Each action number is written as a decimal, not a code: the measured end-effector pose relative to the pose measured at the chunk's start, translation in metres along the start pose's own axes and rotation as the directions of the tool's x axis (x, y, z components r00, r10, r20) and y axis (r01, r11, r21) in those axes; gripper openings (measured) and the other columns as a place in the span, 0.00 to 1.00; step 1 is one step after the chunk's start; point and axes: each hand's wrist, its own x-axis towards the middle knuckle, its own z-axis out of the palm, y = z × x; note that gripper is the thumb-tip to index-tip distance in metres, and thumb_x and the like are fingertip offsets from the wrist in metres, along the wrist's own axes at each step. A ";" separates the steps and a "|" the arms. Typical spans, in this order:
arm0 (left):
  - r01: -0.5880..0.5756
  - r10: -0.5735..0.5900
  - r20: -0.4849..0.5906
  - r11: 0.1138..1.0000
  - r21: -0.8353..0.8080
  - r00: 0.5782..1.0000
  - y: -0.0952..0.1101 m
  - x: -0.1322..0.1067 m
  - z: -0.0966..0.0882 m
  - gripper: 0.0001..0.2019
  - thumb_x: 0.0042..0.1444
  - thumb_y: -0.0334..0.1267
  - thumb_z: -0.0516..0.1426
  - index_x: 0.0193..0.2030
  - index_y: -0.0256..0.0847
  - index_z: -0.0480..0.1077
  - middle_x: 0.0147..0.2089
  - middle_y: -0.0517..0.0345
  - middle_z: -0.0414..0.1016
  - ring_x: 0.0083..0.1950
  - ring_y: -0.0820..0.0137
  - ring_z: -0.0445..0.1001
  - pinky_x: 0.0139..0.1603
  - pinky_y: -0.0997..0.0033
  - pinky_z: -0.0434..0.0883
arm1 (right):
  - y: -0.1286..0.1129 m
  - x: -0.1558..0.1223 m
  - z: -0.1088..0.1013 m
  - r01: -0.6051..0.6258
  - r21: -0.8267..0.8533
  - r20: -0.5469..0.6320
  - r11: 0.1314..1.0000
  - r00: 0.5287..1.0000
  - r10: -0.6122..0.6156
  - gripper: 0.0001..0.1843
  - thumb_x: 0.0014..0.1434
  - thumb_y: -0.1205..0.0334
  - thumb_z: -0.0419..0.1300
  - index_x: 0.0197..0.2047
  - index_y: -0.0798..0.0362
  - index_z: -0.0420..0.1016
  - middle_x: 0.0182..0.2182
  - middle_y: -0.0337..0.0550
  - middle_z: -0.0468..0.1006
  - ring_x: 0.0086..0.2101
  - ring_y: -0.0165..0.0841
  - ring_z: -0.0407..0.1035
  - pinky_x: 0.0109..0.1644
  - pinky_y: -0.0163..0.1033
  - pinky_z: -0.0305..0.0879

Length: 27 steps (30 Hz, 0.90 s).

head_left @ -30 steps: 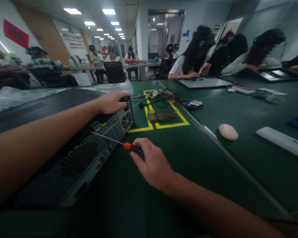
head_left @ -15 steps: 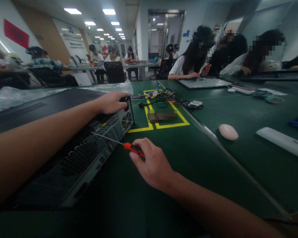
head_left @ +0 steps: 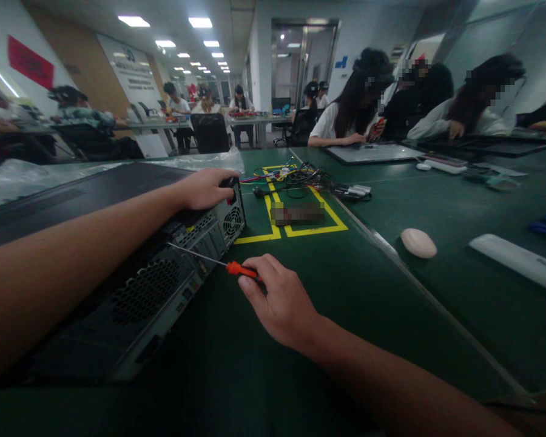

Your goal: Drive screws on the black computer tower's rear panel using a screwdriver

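A black computer case (head_left: 148, 285) lies on its side at the left, its vented metal back panel facing me. My left hand (head_left: 209, 188) grips the far corner of the case, the fingers over its edge near the round fan grille (head_left: 232, 222). Closed around the handle of an orange-and-black screwdriver (head_left: 242, 270) is my right hand (head_left: 279, 300). The long thin shaft slants up to the left, its tip at the back panel's upper edge. Whether the tip sits in a screw is too small to tell.
Beyond the case lie tangled cables (head_left: 307, 176) and yellow tape (head_left: 316, 230) on the green table (head_left: 346, 291). A pale computer mouse (head_left: 418, 243) and a long white bar-shaped object (head_left: 519, 261) lie to the right. Clear plastic wrap (head_left: 9, 182) is behind the case. Co-workers sit across the table.
My right fingers and thumb have shifted slightly on the screwdriver, and its handle looks turned. The tip and my left hand stay put. A co-worker at the right has moved a hand.
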 end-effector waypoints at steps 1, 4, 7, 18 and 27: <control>0.001 -0.001 0.000 1.000 0.006 1.000 0.000 0.000 0.000 0.39 0.57 0.52 0.51 0.75 0.44 0.71 0.71 0.47 0.80 0.70 0.49 0.77 0.74 0.51 0.70 | 0.000 0.000 0.000 0.001 0.005 0.006 1.000 1.000 -0.001 0.13 0.79 0.57 0.55 0.58 0.52 0.76 0.49 0.49 0.80 0.44 0.40 0.75 0.48 0.46 0.69; 0.006 -0.006 0.003 1.000 0.029 1.000 0.002 -0.001 -0.001 0.39 0.58 0.52 0.50 0.75 0.43 0.71 0.71 0.47 0.80 0.71 0.51 0.77 0.73 0.54 0.70 | -0.001 -0.002 0.000 0.008 0.026 0.007 1.000 1.000 -0.008 0.15 0.78 0.56 0.56 0.61 0.52 0.73 0.52 0.50 0.81 0.47 0.41 0.76 0.50 0.48 0.70; 0.006 -0.006 0.005 0.999 0.032 1.000 0.002 -0.001 -0.001 0.39 0.58 0.52 0.51 0.75 0.42 0.71 0.72 0.46 0.78 0.72 0.50 0.76 0.75 0.54 0.69 | -0.002 -0.003 0.000 0.003 0.043 -0.003 0.999 1.000 -0.003 0.15 0.75 0.57 0.60 0.61 0.52 0.71 0.51 0.50 0.81 0.47 0.42 0.77 0.51 0.49 0.71; 0.009 -0.009 0.008 1.000 0.023 1.000 0.005 -0.003 -0.003 0.38 0.58 0.52 0.51 0.74 0.44 0.72 0.70 0.46 0.80 0.69 0.50 0.78 0.72 0.52 0.71 | 0.000 0.000 0.000 -0.012 0.037 0.018 0.999 1.000 0.012 0.09 0.74 0.65 0.59 0.56 0.49 0.71 0.48 0.45 0.80 0.43 0.38 0.75 0.48 0.46 0.68; 0.015 -0.015 0.013 1.000 0.019 1.000 0.004 -0.002 -0.002 0.39 0.58 0.52 0.51 0.75 0.43 0.71 0.71 0.46 0.79 0.68 0.51 0.78 0.71 0.54 0.72 | 0.001 -0.001 0.001 -0.002 0.051 0.010 0.999 1.000 0.001 0.08 0.75 0.64 0.59 0.56 0.50 0.72 0.49 0.46 0.79 0.44 0.38 0.75 0.47 0.46 0.68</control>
